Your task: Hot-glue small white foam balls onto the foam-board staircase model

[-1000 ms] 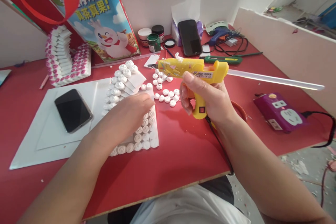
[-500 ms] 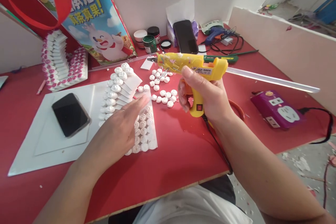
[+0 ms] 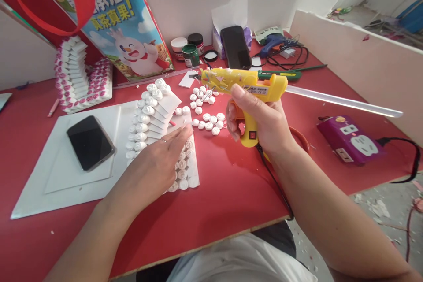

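Note:
My right hand [image 3: 269, 121] is wrapped round the handle of a yellow hot glue gun [image 3: 214, 80], raised over the table with its nozzle pointing left. A long clear glue stick [image 3: 343, 101] juts from its back. My left hand [image 3: 158, 156] bends over a white board [image 3: 194, 179] covered with rows of small white rosettes [image 3: 181, 174]. Its fingers are pressed together at the board's upper part; what is under the fingertips is hidden. Just behind stands a stepped white piece [image 3: 170, 101] edged with rosettes. Loose white rosettes [image 3: 207, 119] lie right of the board.
A phone [image 3: 90, 142] rests on white sheets [image 3: 36, 189] at left. Behind are a pink-and-white stepped piece [image 3: 71, 75], a gift bag [image 3: 132, 26], paint jars [image 3: 191, 55] and a second phone [image 3: 236, 47]. A purple power strip [image 3: 350, 139] sits at right, with cords.
My left hand has shifted slightly right and its fingers have bent down onto the board's upper part. My right hand holds the glue gun nearly still.

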A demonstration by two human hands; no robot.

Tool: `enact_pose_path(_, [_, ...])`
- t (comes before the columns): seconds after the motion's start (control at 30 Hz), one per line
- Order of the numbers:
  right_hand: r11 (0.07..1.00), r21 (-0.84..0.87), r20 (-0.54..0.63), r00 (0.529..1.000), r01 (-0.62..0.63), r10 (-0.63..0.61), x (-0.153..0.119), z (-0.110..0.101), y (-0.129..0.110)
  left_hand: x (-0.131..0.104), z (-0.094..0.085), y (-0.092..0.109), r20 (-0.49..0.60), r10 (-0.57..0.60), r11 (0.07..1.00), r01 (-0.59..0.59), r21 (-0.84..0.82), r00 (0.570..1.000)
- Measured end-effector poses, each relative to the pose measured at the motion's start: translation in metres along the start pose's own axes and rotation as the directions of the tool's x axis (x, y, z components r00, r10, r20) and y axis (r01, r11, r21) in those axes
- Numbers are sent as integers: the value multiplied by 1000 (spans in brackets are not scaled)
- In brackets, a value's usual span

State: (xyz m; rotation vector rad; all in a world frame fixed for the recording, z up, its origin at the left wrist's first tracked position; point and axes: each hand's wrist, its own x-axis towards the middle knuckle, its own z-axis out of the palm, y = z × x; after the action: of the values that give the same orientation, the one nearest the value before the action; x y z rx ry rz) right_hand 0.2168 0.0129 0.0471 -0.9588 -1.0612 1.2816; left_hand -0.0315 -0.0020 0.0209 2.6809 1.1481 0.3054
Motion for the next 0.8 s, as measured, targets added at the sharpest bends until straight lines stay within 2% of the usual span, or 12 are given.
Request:
enact_pose_path(0.17, [1000,7,-34,999,16,-15,0,2,-1,-2,3,-3,2,-25,1000,25,3,1000])
enact_pose_path(0.3, [998,15,-74,995,66,-64,0,3,-2,1,-5,-2,-30,-25,998,23,-57,999])
enact_pose_path(0.47, [986,64,-165,976,153,-141,4,0,-4,19,-25,5,-156,-117,982,91,-166,981])
enact_pose_path(0.57, [981,113,-194,972,160,-136,5,-2,-5,36,-28,10,-215,-141,969,91,-229,966])
enact_pose_path(0.63, [980,123,-191,973,157,-132,5,-3,-4,48,-25,11,-195,-84,980,46,-193,977])
enact_pose_path(0.73, [980,90,-207,966,176,-154,5,-2,-3,64,-15,11,-90,3,993,-14,-117,996])
enact_pose_path(0.8, [981,52,-212,962,189,-174,5,-1,-3,73,-9,13,-8,40,991,-41,-124,999])
